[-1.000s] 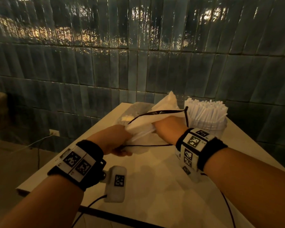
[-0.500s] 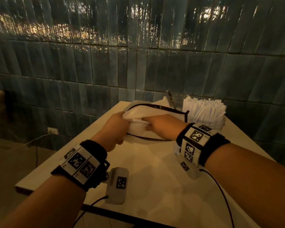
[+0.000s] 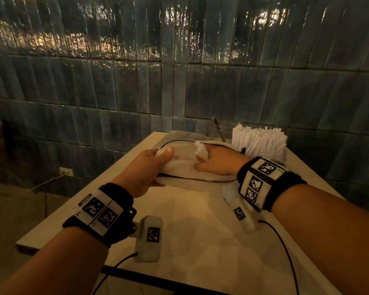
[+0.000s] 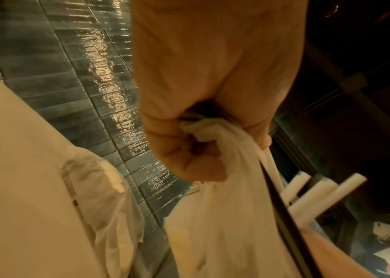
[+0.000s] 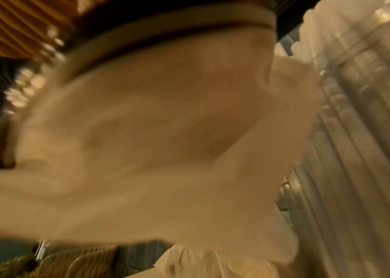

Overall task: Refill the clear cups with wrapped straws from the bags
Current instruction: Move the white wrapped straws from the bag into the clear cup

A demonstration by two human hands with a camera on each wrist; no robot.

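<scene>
The bag (image 3: 185, 167) was gripped at its left end by the left hand (image 3: 151, 165) and pinched at its bunched mouth by the right hand (image 3: 217, 165), just above the table (image 3: 190, 241). One clear cup (image 3: 262, 145) (behind the right wrist) was already packed with wrapped straws; whether another remained unfilled could not be told.
</scene>
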